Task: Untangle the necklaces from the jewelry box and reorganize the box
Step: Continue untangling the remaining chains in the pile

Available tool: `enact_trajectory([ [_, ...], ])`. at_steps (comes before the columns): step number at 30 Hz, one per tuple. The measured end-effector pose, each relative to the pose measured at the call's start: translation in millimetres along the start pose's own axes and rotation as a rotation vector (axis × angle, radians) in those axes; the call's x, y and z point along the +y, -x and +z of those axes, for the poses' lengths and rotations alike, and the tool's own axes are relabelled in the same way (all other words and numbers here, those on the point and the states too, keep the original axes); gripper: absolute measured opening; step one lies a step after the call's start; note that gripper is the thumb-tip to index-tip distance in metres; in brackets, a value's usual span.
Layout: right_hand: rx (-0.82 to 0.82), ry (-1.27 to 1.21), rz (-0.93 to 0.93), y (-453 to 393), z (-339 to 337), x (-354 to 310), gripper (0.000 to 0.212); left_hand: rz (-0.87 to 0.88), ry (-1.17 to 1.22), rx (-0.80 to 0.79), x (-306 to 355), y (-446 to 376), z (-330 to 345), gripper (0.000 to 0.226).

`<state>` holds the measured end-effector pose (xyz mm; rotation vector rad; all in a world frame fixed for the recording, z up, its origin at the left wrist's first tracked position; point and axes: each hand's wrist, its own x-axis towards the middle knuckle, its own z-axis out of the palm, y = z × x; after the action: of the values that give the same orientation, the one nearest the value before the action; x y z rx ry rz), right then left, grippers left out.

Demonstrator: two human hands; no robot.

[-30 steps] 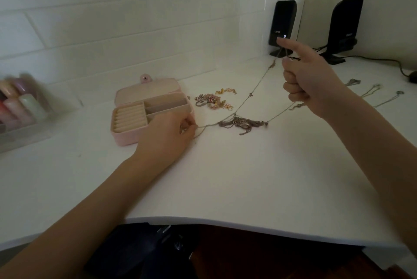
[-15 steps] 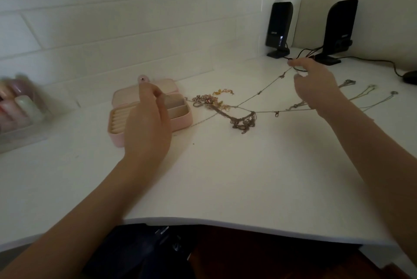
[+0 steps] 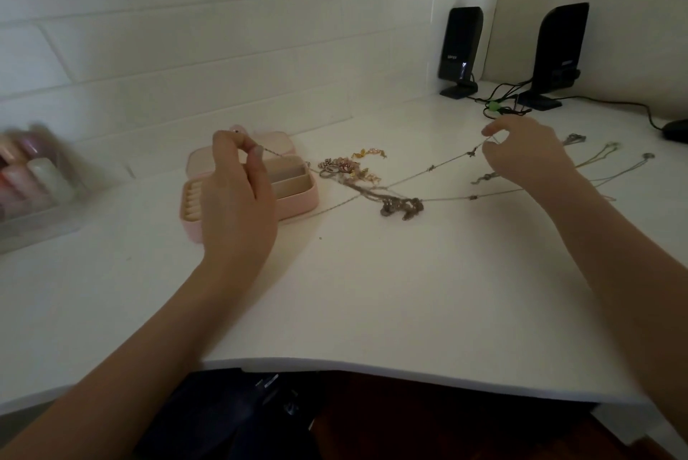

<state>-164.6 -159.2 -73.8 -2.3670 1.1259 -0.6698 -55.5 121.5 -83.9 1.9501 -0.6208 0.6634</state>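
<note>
A pink jewelry box (image 3: 298,201) lies open on the white desk (image 3: 372,292), its lid flat behind it. My left hand (image 3: 238,199) hovers over the box and pinches one end of a thin chain necklace (image 3: 432,168). My right hand (image 3: 525,154) pinches the chain's other end, further right. The chain sags between them and crosses a dark tangled clump of necklaces (image 3: 400,207). A small heap of rings and gold pieces (image 3: 348,167) lies just right of the box.
Several separated necklaces (image 3: 599,154) lie spread at the right. Two black speakers (image 3: 459,50) with cables stand at the back right, a dark mouse (image 3: 675,130) beside them. A clear organizer with bottles (image 3: 33,180) is at the left. The desk's front edge curves inward.
My left hand lifted from the desk beside the box to above it, still pinching the chain. My right hand dropped from head height down toward the desk.
</note>
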Motion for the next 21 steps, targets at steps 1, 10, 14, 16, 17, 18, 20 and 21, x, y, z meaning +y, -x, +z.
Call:
enact_trajectory([
  [1,-0.018,-0.027,-0.029,1,0,-3,0.026,0.018,0.012,0.002,0,0,0,0.014],
  [10,-0.032,0.007,-0.499,38,16,-39,0.021,0.161,0.096,0.036,4,4,2,0.008],
  [14,-0.425,-0.37,-0.714,79,42,-72,0.014,0.241,0.139,0.005,4,6,6,0.004],
  [16,-0.541,-0.355,-0.741,87,58,-79,0.01,0.279,0.153,-0.008,4,7,8,0.004],
  [17,-0.567,-0.37,-0.731,87,62,-80,0.007,0.287,0.156,-0.014,4,8,9,0.005],
  [18,-0.578,-0.411,-0.695,85,62,-81,0.006,0.291,0.153,-0.02,4,7,9,0.005],
  [20,-0.572,-0.598,-0.533,79,54,-82,0.011,0.286,0.143,-0.038,3,6,7,0.007],
  [21,-0.587,-0.763,-0.402,76,45,-83,0.013,0.273,0.135,-0.067,2,6,7,0.007],
])
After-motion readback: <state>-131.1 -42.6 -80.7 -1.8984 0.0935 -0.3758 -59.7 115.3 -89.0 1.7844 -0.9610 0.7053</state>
